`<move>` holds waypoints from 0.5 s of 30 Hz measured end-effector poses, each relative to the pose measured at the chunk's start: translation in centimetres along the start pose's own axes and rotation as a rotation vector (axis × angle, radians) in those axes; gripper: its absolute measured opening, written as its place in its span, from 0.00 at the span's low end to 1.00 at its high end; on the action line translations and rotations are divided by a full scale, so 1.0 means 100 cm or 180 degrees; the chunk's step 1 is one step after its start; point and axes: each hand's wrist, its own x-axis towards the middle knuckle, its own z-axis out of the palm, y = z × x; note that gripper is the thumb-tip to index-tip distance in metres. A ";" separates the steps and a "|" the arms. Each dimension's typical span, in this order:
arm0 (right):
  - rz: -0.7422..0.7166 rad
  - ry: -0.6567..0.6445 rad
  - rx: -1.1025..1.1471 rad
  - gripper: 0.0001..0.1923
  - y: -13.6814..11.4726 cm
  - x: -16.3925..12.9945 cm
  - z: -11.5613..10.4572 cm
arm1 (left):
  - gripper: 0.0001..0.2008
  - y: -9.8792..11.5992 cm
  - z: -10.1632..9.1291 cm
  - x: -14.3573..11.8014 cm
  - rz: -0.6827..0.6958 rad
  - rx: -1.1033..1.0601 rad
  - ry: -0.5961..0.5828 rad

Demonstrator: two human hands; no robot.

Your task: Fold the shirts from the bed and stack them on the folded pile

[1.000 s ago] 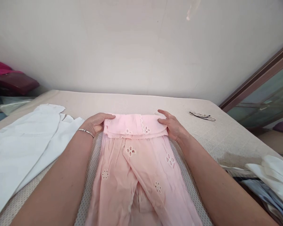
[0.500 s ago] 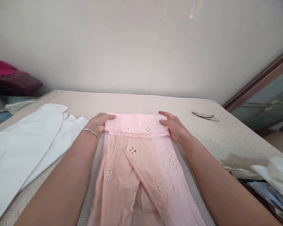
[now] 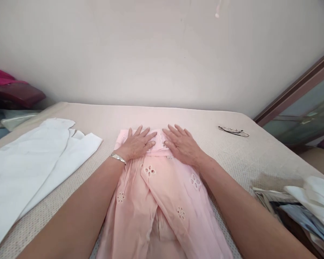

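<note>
A pink garment [image 3: 162, 187] with cut-out eyelet flowers lies on the bed in front of me, its far end folded over into a band. My left hand [image 3: 137, 143] rests flat on the left part of that fold, fingers spread, a silver bracelet at the wrist. On the right part of the fold lies my right hand [image 3: 181, 144], also flat with fingers stretched out. Both palms touch the cloth and neither grips it. The near end of the garment runs out of view at the bottom.
White garments [image 3: 40, 158] lie at the left. A pair of glasses [image 3: 233, 131] is on the bed cover [image 3: 224, 162] at the right. Folded clothes [image 3: 305, 212] are stacked at the lower right. A wall [image 3: 151, 54] stands behind the bed.
Both hands have let go of the fold's outer edges. They have moved inward and now lie flat on top of the folded band.
</note>
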 end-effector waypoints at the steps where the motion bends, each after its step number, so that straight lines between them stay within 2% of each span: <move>1: 0.0078 -0.0257 -0.0037 0.32 0.002 -0.001 0.006 | 0.30 -0.001 0.005 0.000 -0.0032 0.0114 -0.0011; 4: 0.0406 -0.0657 -0.0067 0.34 0.010 -0.002 0.015 | 0.31 -0.006 0.010 0.000 -0.0129 0.0232 0.0009; 8: 0.0453 -0.0554 -0.0181 0.35 0.008 -0.005 0.010 | 0.32 -0.007 0.005 -0.001 -0.0175 0.0059 0.0089; 12: 0.0071 -0.0027 -0.0388 0.34 -0.009 -0.007 0.006 | 0.31 0.003 0.004 -0.002 -0.0079 0.0085 0.0315; 15: -0.0261 -0.0247 -0.0237 0.35 -0.019 -0.007 0.012 | 0.30 0.009 0.008 -0.003 -0.0055 0.0310 0.0264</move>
